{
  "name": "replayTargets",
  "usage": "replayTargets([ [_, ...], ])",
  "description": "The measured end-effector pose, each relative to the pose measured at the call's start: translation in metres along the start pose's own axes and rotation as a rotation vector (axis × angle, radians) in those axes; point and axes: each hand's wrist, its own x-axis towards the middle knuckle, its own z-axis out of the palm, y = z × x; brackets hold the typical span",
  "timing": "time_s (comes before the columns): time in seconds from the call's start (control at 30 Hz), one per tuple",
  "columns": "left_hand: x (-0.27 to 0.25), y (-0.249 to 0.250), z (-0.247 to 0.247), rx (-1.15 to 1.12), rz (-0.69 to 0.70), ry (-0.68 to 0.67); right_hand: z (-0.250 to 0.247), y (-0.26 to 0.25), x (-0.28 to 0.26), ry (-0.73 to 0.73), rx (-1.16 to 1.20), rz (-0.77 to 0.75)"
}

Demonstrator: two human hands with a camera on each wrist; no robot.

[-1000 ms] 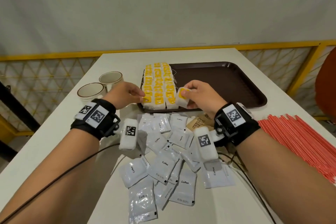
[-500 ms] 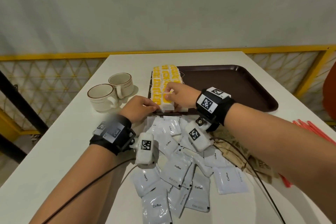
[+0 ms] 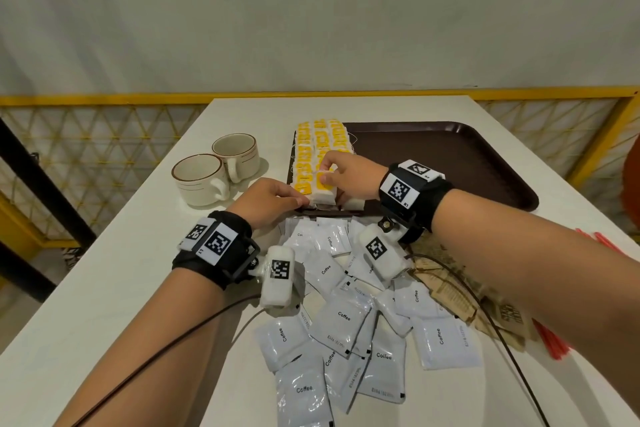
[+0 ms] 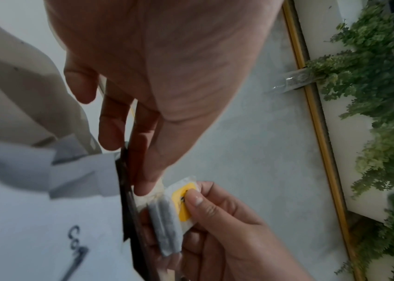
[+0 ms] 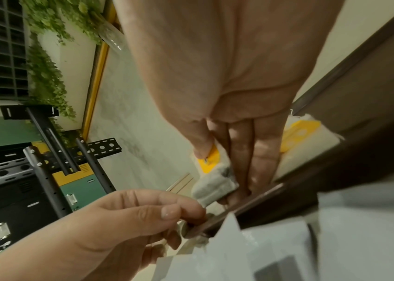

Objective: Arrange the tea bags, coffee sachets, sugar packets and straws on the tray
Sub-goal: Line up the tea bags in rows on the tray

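Observation:
A dark brown tray (image 3: 450, 156) carries rows of yellow-tagged tea bags (image 3: 318, 139) along its left side. My right hand (image 3: 327, 170) pinches one tea bag (image 5: 215, 180) at the near end of those rows, thumb on its yellow tag (image 4: 183, 205) and fingers behind it. My left hand (image 3: 294, 199) grips the tray's near-left rim (image 5: 258, 199); its thumb lies on top against the tea bag and its fingers curl under. White coffee sachets (image 3: 343, 322) lie in a loose heap in front of the tray. Brown sugar packets (image 3: 450, 295) sit under my right forearm, with red straws (image 3: 554, 340) at the right.
Two cream cups (image 3: 201, 177) stand left of the tray. Cables from the wrist cameras trail over the sachets. The right part of the tray is bare. A yellow railing (image 3: 104, 100) runs behind the white table (image 3: 86, 288).
My right hand carried the tea bag leftward and down to the near end of the rows. My left hand stayed at the tray's near-left corner. The head view shifted left.

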Motion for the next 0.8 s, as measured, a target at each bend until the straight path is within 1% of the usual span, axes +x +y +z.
replayTargets([
  [0.1, 0.001, -0.002, -0.001, -0.001, 0.015, 0.007, -0.014, 0.001, -0.004, 0.022, 0.213, 0.003],
  [0.17, 0.003, 0.001, -0.004, 0.057, 0.055, -0.010, -0.031, 0.004, -0.008, 0.065, 0.337, 0.002],
  [0.2, 0.005, 0.004, -0.005, 0.110, 0.079, -0.031, -0.039, 0.007, -0.012, 0.071, 0.355, 0.009],
  [0.23, 0.007, 0.008, -0.007, 0.173, 0.101, -0.062, -0.045, 0.011, -0.015, 0.065, 0.344, 0.017],
  [0.33, 0.015, 0.028, -0.011, 0.381, 0.184, -0.175, -0.054, 0.013, -0.024, 0.040, 0.175, 0.043],
  [0.43, 0.024, 0.045, -0.010, 0.603, 0.236, -0.325, -0.050, 0.012, -0.028, -0.029, 0.037, 0.120],
  [0.47, 0.025, 0.050, -0.008, 0.674, 0.246, -0.382, -0.048, 0.014, -0.029, -0.068, 0.005, 0.112],
  [0.53, 0.028, 0.056, -0.004, 0.769, 0.267, -0.465, -0.043, 0.019, -0.029, -0.140, -0.081, 0.040],
  [0.6, 0.029, 0.059, 0.000, 0.820, 0.284, -0.495, -0.040, 0.022, -0.030, -0.182, -0.171, -0.012],
  [0.67, 0.029, 0.059, 0.004, 0.844, 0.296, -0.502, -0.035, 0.023, -0.028, -0.201, -0.211, -0.045],
  [0.8, 0.030, 0.057, 0.006, 0.817, 0.293, -0.506, -0.028, 0.028, -0.022, -0.223, -0.271, -0.081],
])
